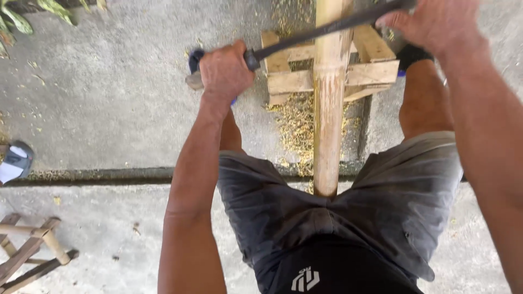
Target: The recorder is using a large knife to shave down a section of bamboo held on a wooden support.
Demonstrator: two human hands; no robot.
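A concrete floor (109, 98) lies below. Left of its dark seam (98, 175) sits a grey-and-white shoe (15, 161); green leaves (32, 13) lie far above it, a wooden frame (32, 247) below.

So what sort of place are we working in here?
Likely an outdoor yard workspace: bare concrete ground, scattered shavings under a bamboo pole on a wooden stand, plant leaves at the edge.

Grey concrete floor (109, 109) in daylight, green leaves (32, 13) at its corner
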